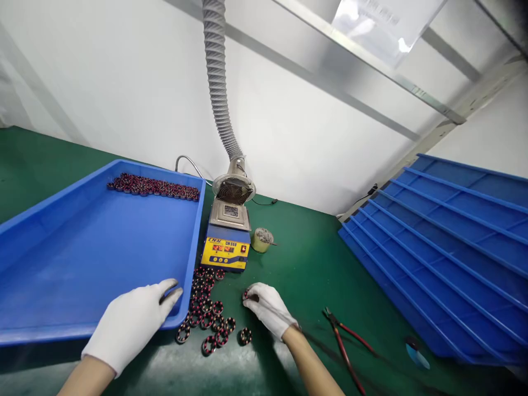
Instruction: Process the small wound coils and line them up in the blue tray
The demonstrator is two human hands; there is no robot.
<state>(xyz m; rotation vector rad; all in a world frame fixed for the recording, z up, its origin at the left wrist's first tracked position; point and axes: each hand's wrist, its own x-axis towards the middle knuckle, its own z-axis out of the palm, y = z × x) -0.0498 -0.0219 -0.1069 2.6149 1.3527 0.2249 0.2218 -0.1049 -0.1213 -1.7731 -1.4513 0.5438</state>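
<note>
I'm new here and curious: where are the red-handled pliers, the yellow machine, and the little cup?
pliers (pixel 345 336), head view, on a red handle
yellow machine (pixel 225 253), head view, front panel
little cup (pixel 261 240), head view, its side wall

At center frame a yellow-and-blue solder pot sits under a ribbed gray hose, a small tin just right of it. Red-handled pliers lie lower right; stacked blue trays fill the right.
</note>
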